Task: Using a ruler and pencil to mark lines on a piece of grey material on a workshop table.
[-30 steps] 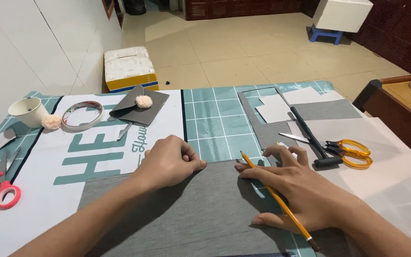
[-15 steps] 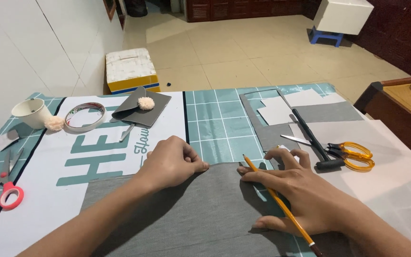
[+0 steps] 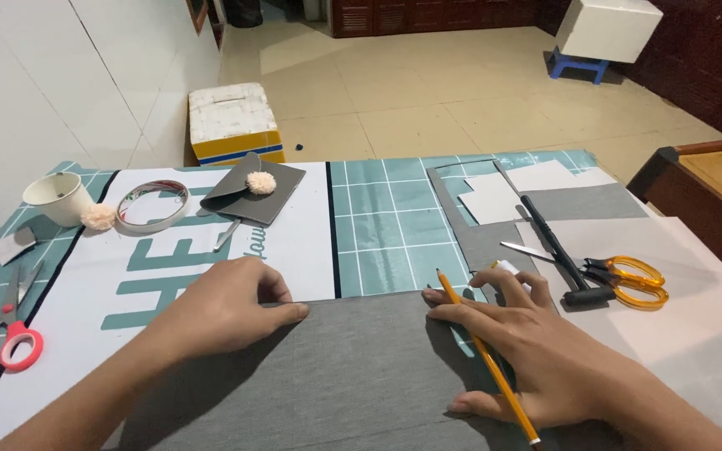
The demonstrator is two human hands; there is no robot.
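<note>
Left hand [image 3: 227, 305]: loosely curled, fingertips pressing the top edge of the grey sheet [image 3: 353, 376], gripping nothing. Right hand [image 3: 528, 351]: spread flat, fingers fanned, pinning the sheet's upper right corner; a yellow pencil [image 3: 486, 355] lies between its fingers, point toward the far edge. The sheet lies on the teal grid mat [image 3: 386, 225], its top edge straight between both hands. Bare mat beyond that edge. Right: orange-handled scissors [image 3: 628, 280] and a black tool [image 3: 557, 250], near. Left: red-handled scissors [image 3: 2, 338], tape roll [image 3: 152, 205] and white cup [image 3: 56, 196], well apart.
</note>
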